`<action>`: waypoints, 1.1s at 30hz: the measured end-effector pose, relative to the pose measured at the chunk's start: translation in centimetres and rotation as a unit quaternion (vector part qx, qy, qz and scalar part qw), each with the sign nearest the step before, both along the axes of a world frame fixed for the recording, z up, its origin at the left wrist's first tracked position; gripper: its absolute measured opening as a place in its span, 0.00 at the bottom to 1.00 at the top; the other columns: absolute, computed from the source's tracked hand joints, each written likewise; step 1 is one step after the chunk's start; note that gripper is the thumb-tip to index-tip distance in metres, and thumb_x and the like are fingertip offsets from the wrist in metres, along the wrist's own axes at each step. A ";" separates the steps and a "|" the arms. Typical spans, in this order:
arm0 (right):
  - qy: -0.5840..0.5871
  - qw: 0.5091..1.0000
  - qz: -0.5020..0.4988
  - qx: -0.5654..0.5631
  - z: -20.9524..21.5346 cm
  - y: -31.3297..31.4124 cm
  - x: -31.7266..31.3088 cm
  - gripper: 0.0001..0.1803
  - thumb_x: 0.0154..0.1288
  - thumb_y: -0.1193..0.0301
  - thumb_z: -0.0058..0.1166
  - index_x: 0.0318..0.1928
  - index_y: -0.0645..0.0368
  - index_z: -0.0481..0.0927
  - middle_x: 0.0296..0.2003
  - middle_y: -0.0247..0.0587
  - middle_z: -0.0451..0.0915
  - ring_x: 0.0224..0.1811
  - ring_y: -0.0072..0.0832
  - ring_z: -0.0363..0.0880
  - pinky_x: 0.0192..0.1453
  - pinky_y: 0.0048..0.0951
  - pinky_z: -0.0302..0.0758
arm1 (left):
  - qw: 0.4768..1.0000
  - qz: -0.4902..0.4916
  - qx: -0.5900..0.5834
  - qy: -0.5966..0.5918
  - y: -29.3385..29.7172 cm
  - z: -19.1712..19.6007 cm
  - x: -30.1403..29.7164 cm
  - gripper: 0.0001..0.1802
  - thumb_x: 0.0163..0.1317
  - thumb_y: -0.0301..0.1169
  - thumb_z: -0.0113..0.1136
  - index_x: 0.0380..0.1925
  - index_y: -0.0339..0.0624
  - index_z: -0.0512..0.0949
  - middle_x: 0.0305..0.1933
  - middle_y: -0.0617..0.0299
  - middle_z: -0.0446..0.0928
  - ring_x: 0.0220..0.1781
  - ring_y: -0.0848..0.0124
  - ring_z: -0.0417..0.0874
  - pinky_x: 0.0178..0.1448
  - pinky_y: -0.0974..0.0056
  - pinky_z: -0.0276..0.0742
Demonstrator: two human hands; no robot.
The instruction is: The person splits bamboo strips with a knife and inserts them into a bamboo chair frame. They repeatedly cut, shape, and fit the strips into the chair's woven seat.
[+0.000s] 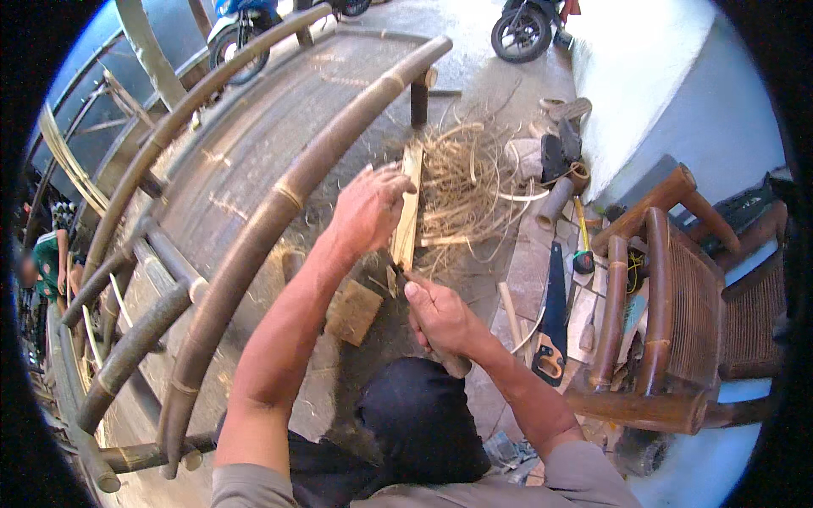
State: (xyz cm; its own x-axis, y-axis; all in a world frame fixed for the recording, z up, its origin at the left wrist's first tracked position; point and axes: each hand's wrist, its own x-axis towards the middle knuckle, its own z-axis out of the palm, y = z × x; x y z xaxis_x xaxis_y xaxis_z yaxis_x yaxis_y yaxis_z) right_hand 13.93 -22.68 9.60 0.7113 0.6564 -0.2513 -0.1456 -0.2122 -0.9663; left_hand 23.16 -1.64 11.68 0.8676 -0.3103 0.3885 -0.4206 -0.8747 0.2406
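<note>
Grey sleeves [250, 487] at the lower edge; two hands at a pale strip [408, 222], centre frame.
Right hand [442, 317] has its grip clenched on a dark-bladed tool [457, 367] near the strip's lower end; left hand [370, 207] lies along its left edge, grip impossible to tell. Curly shavings [461, 190] sit just right, a handsaw [555, 296] farther right.

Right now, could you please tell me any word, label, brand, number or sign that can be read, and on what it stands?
No word, label, number or sign is legible.
Tape measure: any markings are too small to read.
Handsaw: no legible lettering.
Pale strip at the left hand: none visible.
</note>
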 end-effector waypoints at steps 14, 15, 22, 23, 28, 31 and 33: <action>-0.080 0.997 -0.012 -0.003 -6.2 3.6 0.0 0.34 0.78 0.54 0.48 0.72 0.66 0.65 0.35 0.57 0.84 0.41 0.44 0.87 0.49 0.42 0.80 | 0.859 0.322 -0.390 -0.082 -0.5 -1.7 -11.4 0.15 0.72 0.36 0.59 0.32 0.33 0.76 0.27 0.56 0.75 0.31 0.66 0.72 0.39 0.57 0.71; -0.110 0.994 -0.012 0.015 -6.2 3.9 -0.2 0.34 0.77 0.54 0.50 0.72 0.66 0.65 0.38 0.59 0.84 0.45 0.45 0.87 0.52 0.43 0.79 | 0.863 0.308 -0.398 -0.042 -0.8 -2.0 -12.6 0.17 0.73 0.37 0.59 0.29 0.34 0.74 0.24 0.60 0.71 0.29 0.70 0.68 0.36 0.60 0.68; -0.139 0.988 -0.069 -0.009 -7.8 3.6 -4.7 0.23 0.75 0.58 0.54 0.57 0.67 0.75 0.31 0.57 0.83 0.38 0.47 0.87 0.43 0.44 0.78 | 0.792 0.293 -0.526 -0.097 -2.0 -5.1 -14.4 0.25 0.78 0.42 0.54 0.21 0.45 0.68 0.19 0.72 0.65 0.20 0.82 0.64 0.25 0.71 0.60; -0.114 0.991 -0.068 -0.019 -8.2 3.4 -4.9 0.22 0.75 0.58 0.54 0.54 0.66 0.75 0.31 0.58 0.83 0.38 0.49 0.87 0.43 0.44 0.78 | 0.779 0.282 -0.551 -0.100 -2.5 -5.5 -14.2 0.25 0.79 0.43 0.54 0.20 0.45 0.68 0.19 0.73 0.65 0.21 0.82 0.64 0.25 0.71 0.60; -0.241 0.960 -0.121 -0.076 -9.0 3.6 -3.8 0.22 0.73 0.54 0.57 0.47 0.63 0.74 0.24 0.63 0.81 0.30 0.63 0.83 0.30 0.56 0.78 | 0.770 0.295 -0.556 -0.103 -4.7 -6.9 -13.6 0.25 0.79 0.45 0.53 0.21 0.46 0.70 0.21 0.76 0.65 0.24 0.84 0.62 0.27 0.71 0.56; -0.210 0.972 -0.107 -0.012 -8.7 3.7 -3.5 0.22 0.72 0.54 0.58 0.46 0.62 0.73 0.26 0.65 0.81 0.31 0.62 0.84 0.31 0.56 0.78 | 0.789 0.308 -0.515 -0.135 -5.0 -7.0 -13.4 0.25 0.78 0.45 0.54 0.21 0.45 0.71 0.22 0.75 0.66 0.25 0.84 0.62 0.26 0.69 0.53; -0.238 0.960 -0.129 0.075 -8.5 3.5 -3.4 0.20 0.72 0.56 0.57 0.46 0.62 0.73 0.26 0.66 0.80 0.32 0.62 0.83 0.32 0.56 0.78 | 0.804 0.290 -0.501 -0.136 -4.9 -6.9 -13.1 0.24 0.78 0.44 0.54 0.21 0.45 0.71 0.22 0.75 0.68 0.25 0.84 0.62 0.26 0.68 0.54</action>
